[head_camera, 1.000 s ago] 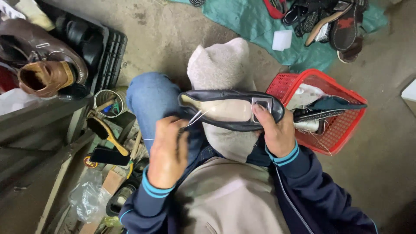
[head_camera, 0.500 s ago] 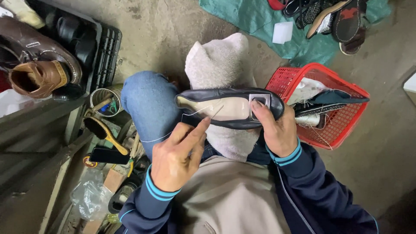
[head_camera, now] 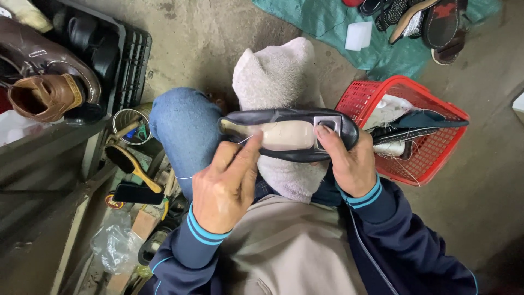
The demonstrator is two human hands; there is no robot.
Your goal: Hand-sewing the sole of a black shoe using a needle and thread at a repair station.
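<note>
Fingers (head_camera: 245, 155) of left hand (head_camera: 224, 188) risen onto black shoe (head_camera: 289, 134) | right hand (head_camera: 346, 161) grip unchanged

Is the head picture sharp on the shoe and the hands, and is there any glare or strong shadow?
Head view: soft, even light, no glare; the dark flat shoe, left hand and right hand are sharp; the frame's lower corners fall darker; no hard shadows.

A small white square packet (head_camera: 358, 36) lies on the green tarp's (head_camera: 322, 22) lower edge; a round red-rimmed tin label (head_camera: 113, 201) shows beside the brush (head_camera: 130, 165).
</note>
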